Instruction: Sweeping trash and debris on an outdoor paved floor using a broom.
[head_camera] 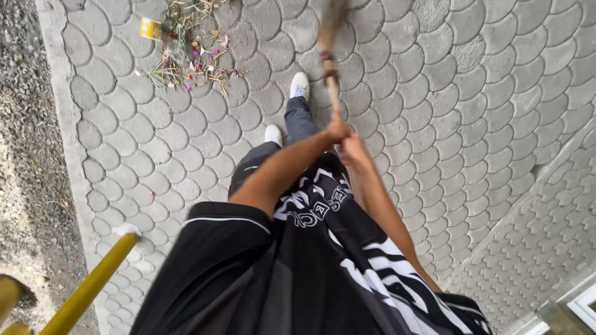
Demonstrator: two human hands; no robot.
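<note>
I watch a broom [329, 59] reach over grey scalloped paving [472, 93], its brush blurred. Both hands, left hand [338, 130] just above right hand [354, 149], are wrapped tight round its thin wooden handle; it looks light and stiff. Left of the broom lies a litter pile [189, 56]; a yellow rail [93, 285] stands well left.
</note>
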